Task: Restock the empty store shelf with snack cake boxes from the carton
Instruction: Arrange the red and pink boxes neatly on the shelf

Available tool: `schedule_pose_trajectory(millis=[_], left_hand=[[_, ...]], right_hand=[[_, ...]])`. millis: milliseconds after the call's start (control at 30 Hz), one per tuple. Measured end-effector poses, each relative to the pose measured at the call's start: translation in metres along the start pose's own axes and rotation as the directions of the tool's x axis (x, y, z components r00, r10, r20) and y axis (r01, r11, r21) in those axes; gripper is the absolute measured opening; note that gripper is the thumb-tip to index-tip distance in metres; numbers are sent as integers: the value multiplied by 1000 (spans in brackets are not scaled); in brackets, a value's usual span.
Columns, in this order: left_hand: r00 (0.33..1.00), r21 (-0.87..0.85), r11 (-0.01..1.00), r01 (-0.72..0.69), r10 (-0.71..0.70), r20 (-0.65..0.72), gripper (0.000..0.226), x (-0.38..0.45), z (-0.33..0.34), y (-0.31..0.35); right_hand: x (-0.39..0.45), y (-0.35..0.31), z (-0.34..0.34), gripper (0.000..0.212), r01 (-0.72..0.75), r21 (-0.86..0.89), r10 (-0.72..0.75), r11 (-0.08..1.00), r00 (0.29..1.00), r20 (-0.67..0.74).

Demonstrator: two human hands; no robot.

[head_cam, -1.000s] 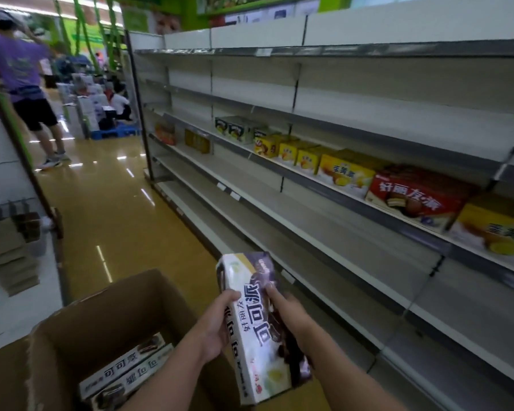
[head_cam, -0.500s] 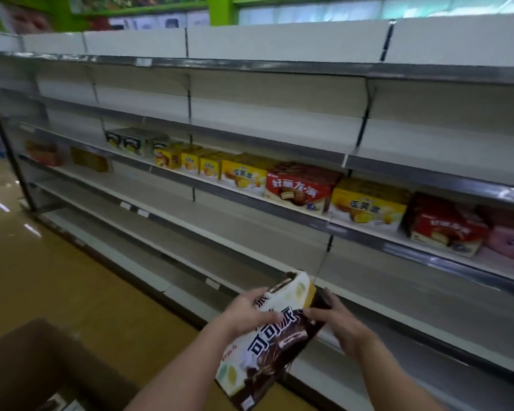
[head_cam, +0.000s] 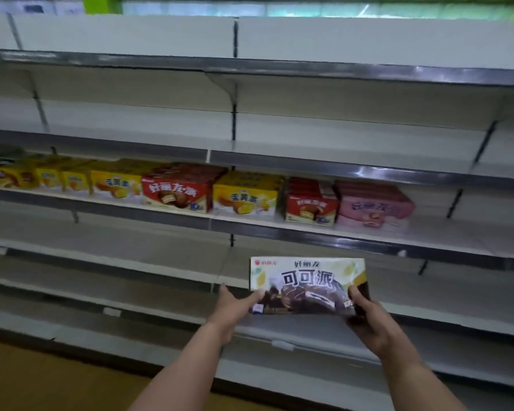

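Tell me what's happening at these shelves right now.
A person is stocking a store shelf. Both hands hold one brown and white snack cake box level, front facing the camera: the left hand grips its lower left corner, the right hand its lower right corner. The box is out in front of a bare lower shelf, not yet set down. The shelf above it already holds a row of yellow, red and pink boxes.

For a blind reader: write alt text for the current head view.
Two hands, left hand and right hand, hold a chocolate cake box level by its lower corners before bare store shelves. One shelf above, yellow, red and pink boxes stand in a row.
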State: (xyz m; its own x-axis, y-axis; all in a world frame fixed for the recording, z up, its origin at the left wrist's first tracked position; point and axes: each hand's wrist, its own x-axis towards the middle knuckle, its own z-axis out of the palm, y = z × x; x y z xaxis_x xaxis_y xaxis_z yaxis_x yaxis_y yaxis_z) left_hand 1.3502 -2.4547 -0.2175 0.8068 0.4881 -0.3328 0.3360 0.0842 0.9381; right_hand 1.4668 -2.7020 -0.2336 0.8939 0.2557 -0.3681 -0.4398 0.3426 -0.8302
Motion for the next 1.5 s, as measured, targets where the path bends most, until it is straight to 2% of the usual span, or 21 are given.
schedule_pose_trajectory(millis=[67,167,267,400,567,633,767,933,1033,1100,1200,1300,1367,1500], left_hand=[[989,-62,998,31,-22,146,89,5,44,3],[985,56,995,-81,72,156,60,9,104,11],[975,151,976,-154,125,183,52,16,154,18],[966,362,900,-242,188,176,50,31,218,31],[945,502,802,-323,246,214,50,42,295,51],[937,487,803,-345,266,226,51,48,322,60],[918,435,811,-391,309,250,59,66,371,76],[893,337,833,-440,363,267,54,95,425,105],[890,305,848,-434,349,294,55,112,452,125],[893,297,859,-417,326,310,47,126,469,130],[905,335,857,-391,291,311,38,143,487,130],[910,426,812,-399,294,293,47,155,504,134],[915,399,832,-386,291,280,44,161,519,140],[937,272,906,-324,269,220,39,166,550,141]], right_hand=[[0,-21,-26,30,11,8,-11,1000,1000,-15],[4,-48,-60,25,51,-94,-62,994,992,-113],[7,-75,-97,29,96,-261,-158,961,961,-228],[10,-105,-141,26,115,-374,-241,920,920,-310],[19,-142,-185,51,188,-462,-371,867,862,-345],[28,-157,-199,57,193,-502,-406,843,840,-359],[52,-191,-231,54,191,-569,-457,800,808,-371],[86,-236,-254,52,159,-630,-487,760,781,-390],[118,-262,-276,77,36,-775,-548,631,727,-413],[144,-274,-297,83,0,-802,-558,597,719,-415],[160,-285,-302,64,-1,-812,-571,584,711,-411],[181,-294,-315,55,-9,-801,-566,598,703,-431],[197,-303,-326,56,-12,-805,-572,593,697,-432],[221,-323,-345,55,-22,-842,-562,539,735,-379]])
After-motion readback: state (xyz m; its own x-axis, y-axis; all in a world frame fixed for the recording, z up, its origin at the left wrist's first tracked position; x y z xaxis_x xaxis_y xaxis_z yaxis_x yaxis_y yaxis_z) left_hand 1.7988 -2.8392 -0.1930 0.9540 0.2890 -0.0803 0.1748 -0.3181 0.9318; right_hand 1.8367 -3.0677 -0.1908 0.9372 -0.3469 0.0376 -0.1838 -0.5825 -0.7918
